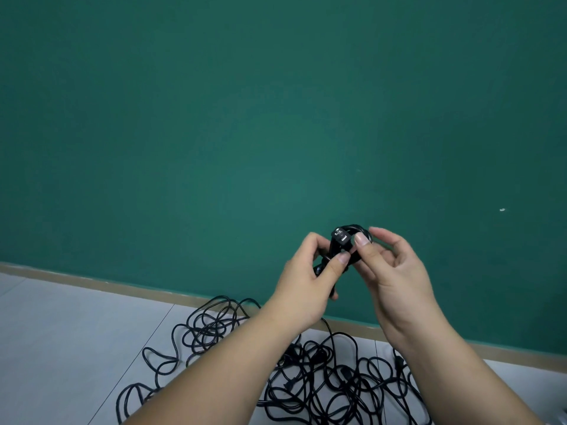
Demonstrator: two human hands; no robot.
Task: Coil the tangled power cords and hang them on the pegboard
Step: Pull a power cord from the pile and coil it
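Both hands are raised in front of a green wall point(276, 118), and between them they hold a small coil of black power cord point(361, 228). The left hand point(306, 277) grips the coil's lower left side, its fingers curled behind the loops and its thumb pressed across the front. The right hand point(395, 271) pinches the right side between thumb and forefinger, with the other fingers loosely bent behind. A black plug point(340, 238) sits at the front of the coil, just above the left thumb. From under the left hand one strand point(329, 328) drops to the floor. There a tangled pile of black cords point(322, 378) sprawls over pale grey tiles point(61, 332), close to the tan baseboard point(92, 282) at the foot of the wall.
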